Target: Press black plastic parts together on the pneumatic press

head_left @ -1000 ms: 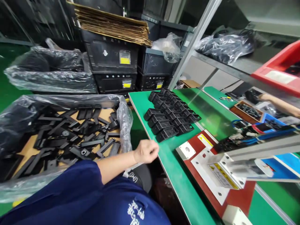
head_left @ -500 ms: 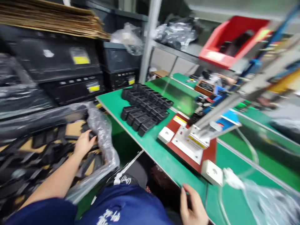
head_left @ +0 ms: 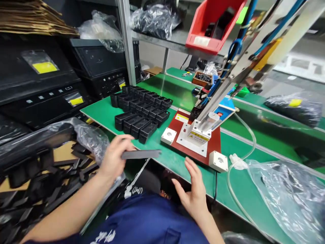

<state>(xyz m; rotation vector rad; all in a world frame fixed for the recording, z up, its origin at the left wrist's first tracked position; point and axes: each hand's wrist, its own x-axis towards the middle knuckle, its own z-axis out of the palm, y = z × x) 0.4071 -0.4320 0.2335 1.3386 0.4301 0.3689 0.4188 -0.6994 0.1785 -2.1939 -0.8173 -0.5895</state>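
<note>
Out of the plastic-lined carton of loose black parts (head_left: 38,169) comes the left hand (head_left: 115,159), which half a second ago was down among them, and now its grip is closed on a flat, long black plastic strip (head_left: 141,154), held level just above the near edge of the green table (head_left: 162,157). Right hand (head_left: 194,189) has risen from the table edge too; it hangs open, fingers spread, palm turned towards the strip, holding nothing. Just beyond the strip, rows of black box-shaped plastic housings (head_left: 141,113) sit on the table, with the red-based press fixture (head_left: 195,142) right beside them.
</note>
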